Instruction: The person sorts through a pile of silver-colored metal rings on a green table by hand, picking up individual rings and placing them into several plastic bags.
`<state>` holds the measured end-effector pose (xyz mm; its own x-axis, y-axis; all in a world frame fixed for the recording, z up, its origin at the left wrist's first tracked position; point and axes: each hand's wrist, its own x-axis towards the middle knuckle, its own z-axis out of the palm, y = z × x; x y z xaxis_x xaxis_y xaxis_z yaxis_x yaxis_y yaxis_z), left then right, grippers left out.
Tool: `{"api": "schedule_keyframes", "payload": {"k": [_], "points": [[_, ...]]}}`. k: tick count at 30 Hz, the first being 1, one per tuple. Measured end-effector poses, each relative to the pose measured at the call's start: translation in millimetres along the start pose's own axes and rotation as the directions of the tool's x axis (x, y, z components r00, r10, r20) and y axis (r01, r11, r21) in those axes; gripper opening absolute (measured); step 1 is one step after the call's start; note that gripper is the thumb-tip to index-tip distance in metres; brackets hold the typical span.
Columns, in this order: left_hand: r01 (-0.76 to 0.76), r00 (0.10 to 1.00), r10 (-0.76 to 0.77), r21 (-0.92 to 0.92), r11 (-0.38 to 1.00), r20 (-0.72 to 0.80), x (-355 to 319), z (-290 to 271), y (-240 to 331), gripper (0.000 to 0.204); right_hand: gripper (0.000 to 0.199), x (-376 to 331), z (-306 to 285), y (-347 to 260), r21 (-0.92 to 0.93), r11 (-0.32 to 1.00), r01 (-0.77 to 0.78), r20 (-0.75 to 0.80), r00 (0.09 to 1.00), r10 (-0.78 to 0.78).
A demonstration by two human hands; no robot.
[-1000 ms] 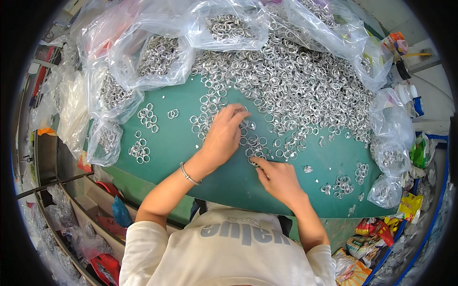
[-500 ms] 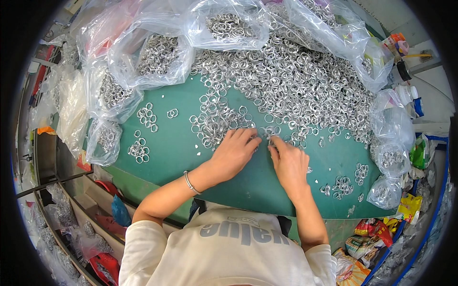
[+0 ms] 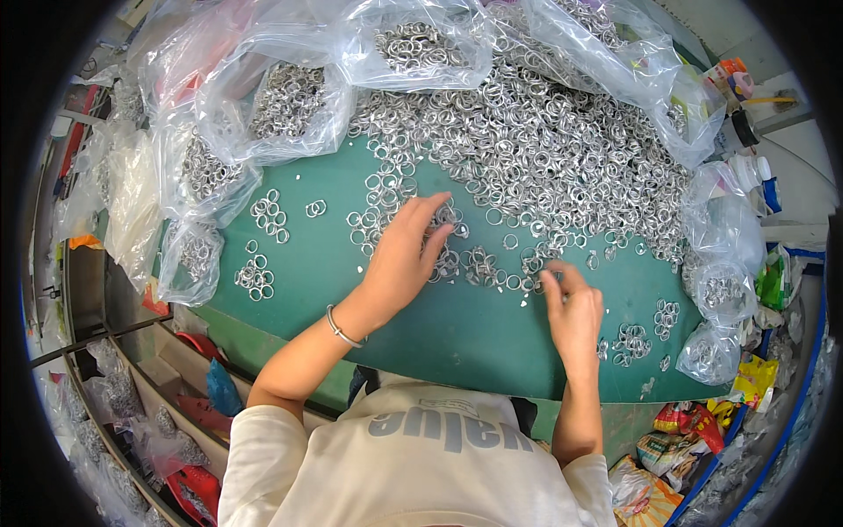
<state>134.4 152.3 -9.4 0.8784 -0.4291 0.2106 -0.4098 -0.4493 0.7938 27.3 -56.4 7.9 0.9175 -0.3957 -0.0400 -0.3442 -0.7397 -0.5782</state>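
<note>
My left hand [image 3: 406,250] rests over a small pile of silver metal rings [image 3: 379,208], its fingers stretched out and the thumb apart, and it covers part of that pile. To the right, my right hand [image 3: 575,312] is curled, with thumb and forefinger close together beside some loose rings [image 3: 532,260]. What may be between those fingertips is too small to make out. Between the hands lies a small cluster of rings [image 3: 480,266] on the green tabletop [image 3: 439,342].
A large heap of rings [image 3: 562,149] spreads across the back right. Clear plastic bags of rings [image 3: 294,101] line the far edge. Small ring groups lie at the left [image 3: 255,279] and right [image 3: 630,344]. A compartmented shelf [image 3: 140,360] stands lower left.
My hands have moved apart: the left went leftward and farther away over the small pile, the right went rightward and nearer. A cluster of rings now shows between them.
</note>
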Motion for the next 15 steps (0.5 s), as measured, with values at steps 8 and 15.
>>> {"api": "schedule_keyframes", "payload": {"k": [8, 15], "points": [[-0.168, 0.986, 0.162, 0.299, 0.939, 0.045, -5, 9, 0, 0.034, 0.042, -2, 21, 4, -0.307, 0.952, 0.014, -0.012, 1.0, -0.019], [-0.171, 0.985, 0.159, 0.304, 0.937, 0.063, -8, 13, 0, 0.031, 0.035, -9, 28, -22, -0.044, 0.949, 0.312, 0.239, 0.926, -0.293]]}}
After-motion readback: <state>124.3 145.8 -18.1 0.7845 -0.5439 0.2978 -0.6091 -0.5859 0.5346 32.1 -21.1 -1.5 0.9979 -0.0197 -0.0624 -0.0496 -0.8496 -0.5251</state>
